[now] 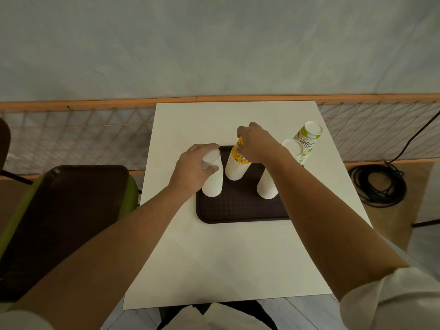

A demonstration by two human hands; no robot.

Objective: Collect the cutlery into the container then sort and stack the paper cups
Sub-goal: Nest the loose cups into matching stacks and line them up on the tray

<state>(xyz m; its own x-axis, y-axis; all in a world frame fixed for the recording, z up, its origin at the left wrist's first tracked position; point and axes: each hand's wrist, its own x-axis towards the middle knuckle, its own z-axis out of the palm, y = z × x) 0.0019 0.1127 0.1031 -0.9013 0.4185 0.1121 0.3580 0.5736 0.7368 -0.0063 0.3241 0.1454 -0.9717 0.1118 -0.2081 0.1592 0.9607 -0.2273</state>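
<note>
Grip | left hand (194, 165) wraps white cup stack (212, 184) | right hand (256, 144) pinches yellow cup (238, 153)

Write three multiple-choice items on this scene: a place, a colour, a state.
1. Where is the green-printed cup stack? A. on the chair B. at the far right of the table C. on the floor
2. The top cup under the right hand is printed: A. blue B. red C. yellow
3. The left hand: A. grips a white cup stack B. lies flat C. holds a fork
Answers: B, it stands near the table's right edge; C, yellow shows below that hand; A, it curls round the stack's top.
</note>
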